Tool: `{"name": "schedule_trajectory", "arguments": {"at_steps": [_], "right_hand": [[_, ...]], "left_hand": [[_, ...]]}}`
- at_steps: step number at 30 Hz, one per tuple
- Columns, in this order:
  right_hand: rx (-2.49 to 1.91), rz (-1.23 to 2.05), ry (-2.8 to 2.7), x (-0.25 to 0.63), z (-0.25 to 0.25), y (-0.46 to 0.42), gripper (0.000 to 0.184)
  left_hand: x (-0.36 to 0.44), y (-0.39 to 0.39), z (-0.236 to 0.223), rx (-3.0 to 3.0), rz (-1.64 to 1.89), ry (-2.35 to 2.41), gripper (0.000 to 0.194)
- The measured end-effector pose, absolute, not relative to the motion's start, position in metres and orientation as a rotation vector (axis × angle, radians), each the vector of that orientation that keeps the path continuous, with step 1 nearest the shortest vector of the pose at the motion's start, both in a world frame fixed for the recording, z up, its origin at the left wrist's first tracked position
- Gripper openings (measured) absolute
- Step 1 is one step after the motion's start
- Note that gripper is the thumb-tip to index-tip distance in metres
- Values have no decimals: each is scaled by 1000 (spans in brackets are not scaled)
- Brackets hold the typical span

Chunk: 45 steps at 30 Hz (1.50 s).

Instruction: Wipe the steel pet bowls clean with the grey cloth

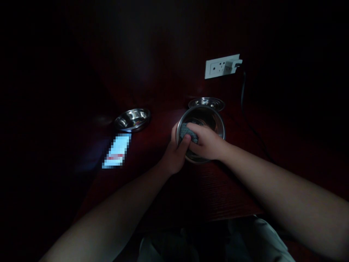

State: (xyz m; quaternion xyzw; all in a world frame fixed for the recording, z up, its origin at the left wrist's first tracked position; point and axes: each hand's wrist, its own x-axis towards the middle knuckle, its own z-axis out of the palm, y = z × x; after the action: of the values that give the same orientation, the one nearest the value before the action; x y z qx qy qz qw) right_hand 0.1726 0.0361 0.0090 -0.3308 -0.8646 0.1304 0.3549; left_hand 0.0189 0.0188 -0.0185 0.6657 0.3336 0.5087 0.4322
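A shiny metal bowl is tilted toward me above the dark red table. My left hand grips its left rim, with the thumb over the edge and the fingers on the outside. Inside the bowl, my right hand is closed on a grey-green cloth and presses it to the inner wall near the left rim. Only part of the cloth shows between the fingers, and much of the bowl's inside is covered by the right hand.
Behind the held bowl lies a round metal dish. Another metal bowl stands at the left, close to a lit, blurred-out phone screen. A white wall socket holds a plug, and its dark cable runs down to the right.
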Motion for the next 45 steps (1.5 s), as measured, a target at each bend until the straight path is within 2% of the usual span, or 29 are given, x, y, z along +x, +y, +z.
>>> {"name": "schedule_trajectory", "arguments": {"at_steps": [5,19,30,38,45], "right_hand": [[-863,285,-2113,172,12,35,15],[-1190,104,-1896,178,18,41,11],[-1665,-276,-1853,197,24,57,30],[-1852,-160,-1925,203,22,62,32],[-1810,46,-2176,205,16,66,28]], "left_hand": [[20,19,-20,1625,1267,822,61],[19,20,-25,1545,1193,779,62],[20,19,-15,1568,1301,918,51],[19,26,-21,1525,1401,900,60],[18,26,-22,1570,1423,941,66]]}}
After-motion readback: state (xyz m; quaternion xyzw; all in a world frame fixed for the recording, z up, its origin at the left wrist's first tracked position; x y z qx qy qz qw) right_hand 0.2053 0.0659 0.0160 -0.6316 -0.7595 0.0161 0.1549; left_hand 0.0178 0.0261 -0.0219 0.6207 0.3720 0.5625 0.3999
